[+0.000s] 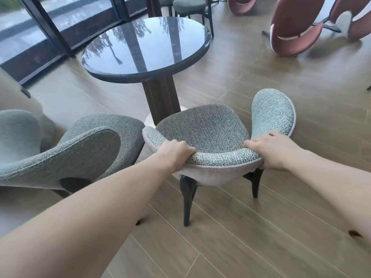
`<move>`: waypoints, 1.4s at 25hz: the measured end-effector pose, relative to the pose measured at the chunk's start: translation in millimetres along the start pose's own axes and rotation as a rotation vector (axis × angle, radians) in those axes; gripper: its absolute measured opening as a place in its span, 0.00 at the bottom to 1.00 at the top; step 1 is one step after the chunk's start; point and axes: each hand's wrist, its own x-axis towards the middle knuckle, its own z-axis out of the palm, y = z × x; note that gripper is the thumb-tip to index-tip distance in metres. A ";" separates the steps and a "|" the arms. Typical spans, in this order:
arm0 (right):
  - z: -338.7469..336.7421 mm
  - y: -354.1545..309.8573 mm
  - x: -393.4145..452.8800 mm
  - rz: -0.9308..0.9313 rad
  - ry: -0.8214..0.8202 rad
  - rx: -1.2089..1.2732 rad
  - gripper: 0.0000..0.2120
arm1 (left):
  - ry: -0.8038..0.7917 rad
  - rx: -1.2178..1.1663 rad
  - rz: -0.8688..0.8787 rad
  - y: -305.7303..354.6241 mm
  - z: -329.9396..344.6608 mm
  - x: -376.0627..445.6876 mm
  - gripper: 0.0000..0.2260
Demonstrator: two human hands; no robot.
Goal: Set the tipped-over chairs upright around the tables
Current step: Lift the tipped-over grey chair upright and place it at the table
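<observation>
A grey-green fabric chair [202,130] stands upright on dark legs in front of the round dark glossy table [146,45]. My left hand [174,155] grips the left part of its curved backrest. My right hand [275,150] grips the right part of the same backrest. A second grey-green chair [80,145] stands upright just to its left, almost touching it. At the far right, a pink-brown chair [295,27] lies tipped over on the floor, and another pink-brown chair [241,5] lies tipped at the top edge.
Wood-plank floor [261,227] spreads all around. Dark-framed glass walls [50,27] run along the left back. Two upright dark-green chairs [189,6] stand behind the table. A third grey-green seat [18,131] shows at the left edge.
</observation>
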 end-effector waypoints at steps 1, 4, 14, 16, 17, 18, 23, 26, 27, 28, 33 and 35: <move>-0.7 0.0 -0.2 0.020 -0.005 0.009 0.32 | -0.007 -0.013 -0.006 1.2 -1.4 1.6 0.17; -1.1 -3.1 -0.9 0.047 -0.023 0.001 0.27 | -0.022 -0.027 -0.011 2.7 -0.8 4.0 0.19; 2.8 -15.1 -2.9 0.102 0.041 -0.002 0.21 | -0.045 -0.124 -0.107 11.5 -1.2 -8.6 0.19; -0.5 -17.9 -2.2 0.132 -0.018 0.014 0.23 | -0.064 -0.130 -0.129 12.6 -3.4 -6.3 0.19; -2.6 -20.9 -0.8 0.151 -0.053 0.036 0.25 | -0.067 -0.126 -0.137 13.1 -3.5 -6.2 0.18; -5.4 -24.7 0.1 0.177 -0.097 0.069 0.27 | -0.073 -0.124 -0.144 15.0 -3.2 -7.1 0.19; -18.6 -47.0 -3.6 0.245 -0.176 0.174 0.27 | -0.144 -0.265 -0.171 26.6 -1.9 -15.3 0.27; -28.9 -57.4 -18.7 0.228 -0.082 0.325 0.25 | -0.173 -0.451 -0.118 22.8 -16.2 -27.5 0.29; -33.8 -60.2 -26.2 0.233 -0.033 0.455 0.24 | -0.167 -0.520 -0.096 22.6 -23.8 -33.9 0.28; -40.5 -62.2 -34.6 0.248 0.039 0.608 0.22 | -0.160 -0.589 -0.075 23.5 -33.4 -42.0 0.26; -89.1 -70.6 -72.7 0.313 0.504 1.121 0.12 | 0.028 -0.856 -0.025 49.0 -87.9 -87.5 0.18; -111.7 -69.5 -93.7 0.361 0.577 1.319 0.11 | 0.158 -1.038 -0.083 66.2 -114.8 -103.2 0.16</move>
